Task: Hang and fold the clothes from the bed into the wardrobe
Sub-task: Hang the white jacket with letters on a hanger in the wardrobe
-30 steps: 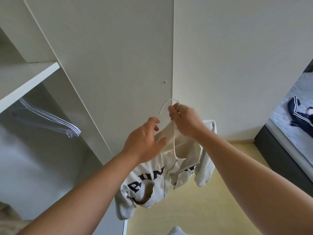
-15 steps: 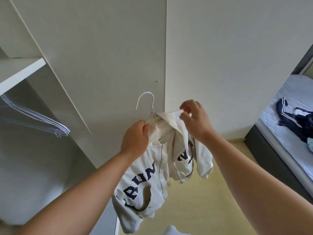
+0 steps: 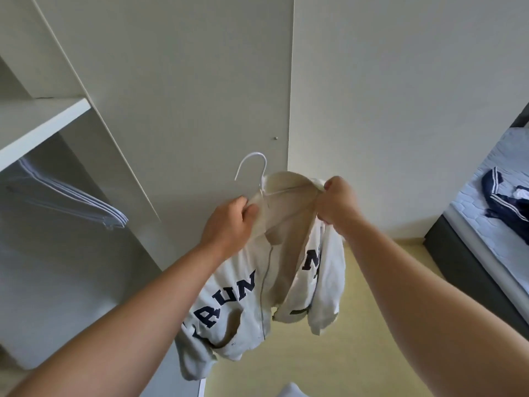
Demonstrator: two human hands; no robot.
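Both forearms reach forward and upward from the bottom of the frame. The left hand (image 3: 229, 224) grips the left collar edge of a cream zip jacket (image 3: 252, 299); its fingers (image 3: 246, 209) are curled round the fabric just below the neck of the hanger. The right hand (image 3: 337, 203) pinches the opposite collar edge, fingers closed tight on the cloth. Whether either hand also touches the hanger wire under the fabric cannot be told.

The jacket is held up in the air between the two hands, in front of the wardrobe. Its front hangs open with the zip undone. Navy block letters show on both front panels. The sleeves and hem dangle loose below the hands, clear of the floor (image 3: 372, 353).

A white hanger (image 3: 254, 153) sits inside the collar. Its hook stands up above the fabric, and one arm of it shows across the neck opening.

A pale object (image 3: 290, 391) shows at the bottom edge; what it is cannot be told.

Behind stands the white wardrobe door (image 3: 186, 81), shut, with a small metal knob (image 3: 275, 137). To the left the wardrobe is open: a shelf (image 3: 43, 121) sits above several bare white hangers (image 3: 86, 202) hanging together.

At far right is the bed (image 3: 483, 224), with a navy garment (image 3: 503, 200) with white stripes lying on the mattress.
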